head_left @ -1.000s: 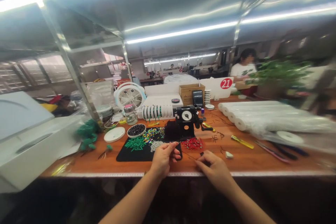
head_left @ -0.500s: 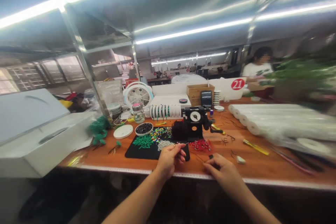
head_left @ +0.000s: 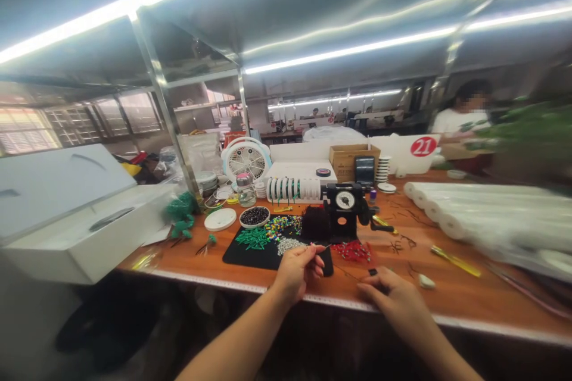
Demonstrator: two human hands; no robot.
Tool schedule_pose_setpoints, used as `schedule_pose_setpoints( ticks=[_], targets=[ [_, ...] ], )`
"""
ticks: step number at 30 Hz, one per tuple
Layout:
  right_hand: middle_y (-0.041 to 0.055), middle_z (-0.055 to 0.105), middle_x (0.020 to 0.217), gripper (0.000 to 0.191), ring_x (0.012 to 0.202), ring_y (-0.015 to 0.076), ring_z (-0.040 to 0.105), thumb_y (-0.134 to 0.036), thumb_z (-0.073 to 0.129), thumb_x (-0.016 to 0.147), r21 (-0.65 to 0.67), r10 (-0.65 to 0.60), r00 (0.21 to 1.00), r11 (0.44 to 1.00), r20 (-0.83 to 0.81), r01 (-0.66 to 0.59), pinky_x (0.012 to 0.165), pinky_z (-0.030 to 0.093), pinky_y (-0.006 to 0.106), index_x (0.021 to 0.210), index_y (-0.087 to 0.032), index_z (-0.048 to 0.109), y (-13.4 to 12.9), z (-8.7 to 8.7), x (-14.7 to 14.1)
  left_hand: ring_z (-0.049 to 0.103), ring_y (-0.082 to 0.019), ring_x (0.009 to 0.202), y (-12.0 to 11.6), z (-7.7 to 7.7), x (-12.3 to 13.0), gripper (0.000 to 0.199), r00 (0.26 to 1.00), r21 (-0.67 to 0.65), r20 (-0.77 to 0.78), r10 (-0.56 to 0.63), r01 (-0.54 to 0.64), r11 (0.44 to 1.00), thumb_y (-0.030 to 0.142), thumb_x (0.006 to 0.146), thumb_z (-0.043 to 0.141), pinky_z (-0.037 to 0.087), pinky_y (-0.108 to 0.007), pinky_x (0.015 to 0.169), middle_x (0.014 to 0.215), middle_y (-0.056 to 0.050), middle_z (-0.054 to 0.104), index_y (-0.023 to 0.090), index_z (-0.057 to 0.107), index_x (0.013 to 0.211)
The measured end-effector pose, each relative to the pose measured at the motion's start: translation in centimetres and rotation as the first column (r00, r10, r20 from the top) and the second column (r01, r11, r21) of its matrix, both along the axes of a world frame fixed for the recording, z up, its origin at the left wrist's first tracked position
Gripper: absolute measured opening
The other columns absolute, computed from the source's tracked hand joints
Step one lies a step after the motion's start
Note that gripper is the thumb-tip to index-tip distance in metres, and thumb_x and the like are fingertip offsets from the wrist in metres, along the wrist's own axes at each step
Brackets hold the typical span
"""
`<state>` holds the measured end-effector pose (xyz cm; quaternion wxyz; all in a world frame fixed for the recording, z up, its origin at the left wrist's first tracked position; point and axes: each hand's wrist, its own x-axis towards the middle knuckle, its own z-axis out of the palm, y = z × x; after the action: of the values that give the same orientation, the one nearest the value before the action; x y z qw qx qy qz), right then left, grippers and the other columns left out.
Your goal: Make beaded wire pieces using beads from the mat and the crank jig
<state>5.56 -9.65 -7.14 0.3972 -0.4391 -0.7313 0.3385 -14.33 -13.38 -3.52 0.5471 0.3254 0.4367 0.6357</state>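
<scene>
My left hand (head_left: 300, 272) is closed in a pinch above the front edge of a black mat (head_left: 250, 257). A thin wire-like strand pokes out at its fingertips. To the right, my right hand (head_left: 397, 293) is also closed, thumb against fingers, on a thin brownish strand (head_left: 347, 273) that runs left toward the left hand. Whether both hold one strand I cannot tell. A small black band (head_left: 372, 272) sits on a right finger. Silver beads (head_left: 289, 245), green sticks (head_left: 252, 239), mixed coloured beads (head_left: 279, 227) and red pieces (head_left: 353, 251) lie beyond my hands.
Behind the mat stands a black hand-cranked machine (head_left: 345, 208) with a dial and white spools (head_left: 292, 189). A dish of dark beads (head_left: 254, 216) and a fan (head_left: 246, 162) are left. Wrapped rolls (head_left: 469, 205) and a yellow tool (head_left: 456, 261) lie right. A person (head_left: 465, 122) sits beyond.
The view has turned slightly left, so the bench and both hands appear farther right. Both hands keep their pinched poses and about the same spacing.
</scene>
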Motion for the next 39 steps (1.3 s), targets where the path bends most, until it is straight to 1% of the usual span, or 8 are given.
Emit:
schedule_pose_setpoints(
  ticks=[10,17,21,27,29,32,35,39],
  targets=[
    [0.006,0.065,0.073,0.021,0.071,0.0232,0.06,-0.04,0.062,0.067,-0.018,-0.003,0.999,1.0,-0.033,0.003,0.067,0.045,0.032,0.064,-0.021,0.07,0.2,-0.6,-0.1,0.048,-0.008,0.044,-0.1,-0.1,-0.1,0.041,0.999,0.002,-0.042,0.004,-0.004,1.0,0.046,0.063,0.072,0.031,-0.021,0.042,0.057,-0.001,0.058,0.008,0.067,0.08],
    [0.0088,0.063,0.093,0.035,0.081,0.0225,0.06,-0.05,0.061,0.071,0.06,-0.085,0.973,0.993,-0.214,0.1,0.066,0.048,0.029,0.085,-0.021,0.072,-0.8,1.6,-0.1,0.036,-0.007,0.033,-0.6,1.0,1.0,0.038,0.969,0.007,-0.246,-0.034,0.037,0.999,0.047,0.068,0.067,0.022,-0.021,0.036,0.04,0.004,0.048,0.01,0.069,0.076],
    [0.0048,0.067,0.075,0.032,0.072,0.0219,0.06,-0.049,0.063,0.069,-0.091,0.111,0.986,0.988,-0.126,-0.123,0.064,0.046,0.028,0.083,-0.021,0.073,-0.9,3.4,-0.8,0.032,-0.007,0.032,-1.4,1.5,2.8,0.037,0.933,0.012,-0.349,-0.087,0.097,0.995,0.047,0.072,0.064,0.02,-0.021,0.036,0.034,0.005,0.043,0.011,0.072,0.08],
    [0.0023,0.063,0.061,0.037,0.066,0.0201,0.059,-0.052,0.062,0.07,-0.287,0.251,0.915,0.894,-0.317,-0.345,0.06,0.044,0.027,0.059,-0.017,0.066,-1.3,3.6,-2.1,0.029,-0.006,0.029,-2.1,0.8,4.1,0.044,0.926,-0.04,-0.324,-0.195,0.193,0.98,0.048,0.078,0.054,0.02,-0.02,0.034,0.036,0.006,0.04,0.01,0.069,0.093],
    [0.0028,0.061,0.059,0.038,0.062,0.0194,0.057,-0.053,0.061,0.069,-0.26,0.228,0.916,0.911,-0.33,-0.321,0.057,0.043,0.027,0.058,-0.016,0.066,-1.4,3.4,-2.1,0.033,-0.007,0.031,-2.1,1.2,3.4,0.046,0.843,-0.061,-0.501,-0.195,0.19,0.98,0.048,0.082,0.046,0.026,-0.02,0.034,0.041,0.004,0.046,0.011,0.067,0.101],
    [0.0011,0.058,0.056,0.034,0.057,0.017,0.052,-0.05,0.063,0.067,-0.171,0.096,0.958,0.974,-0.27,-0.145,0.056,0.04,0.026,0.058,-0.017,0.067,-1.2,3.3,-1.7,0.051,-0.013,0.045,-1.4,2.8,0.3,0.036,0.524,-0.017,-0.851,-0.028,0.026,1.0,0.039,0.084,0.047,0.041,-0.024,0.046,0.063,-0.003,0.062,0.016,0.065,0.104],
    [0.0007,0.06,0.059,0.029,0.06,0.0168,0.052,-0.046,0.063,0.068,-0.096,0.003,0.97,0.995,-0.243,-0.027,0.058,0.038,0.026,0.061,-0.019,0.069,-0.8,2.8,-1.2,0.058,-0.022,0.092,0.1,4.6,-4.6,0.018,0.327,0.061,-0.939,0.106,-0.145,0.988,0.022,0.079,0.055,0.042,-0.031,0.082,0.095,-0.01,0.064,0.015,0.068,0.09],
    [0.0018,0.063,0.065,0.025,0.063,0.0173,0.053,-0.042,0.06,0.072,-0.087,-0.027,0.97,0.996,-0.24,0.006,0.061,0.039,0.027,0.066,-0.019,0.069,-0.4,1.8,-1.4,0.055,-0.028,0.099,2.1,5.5,-9.2,0.01,0.069,0.012,-0.997,0.033,-0.274,0.962,0.012,0.076,0.057,0.037,-0.042,0.089,0.098,-0.013,0.061,0.012,0.067,0.076]
  ],
)
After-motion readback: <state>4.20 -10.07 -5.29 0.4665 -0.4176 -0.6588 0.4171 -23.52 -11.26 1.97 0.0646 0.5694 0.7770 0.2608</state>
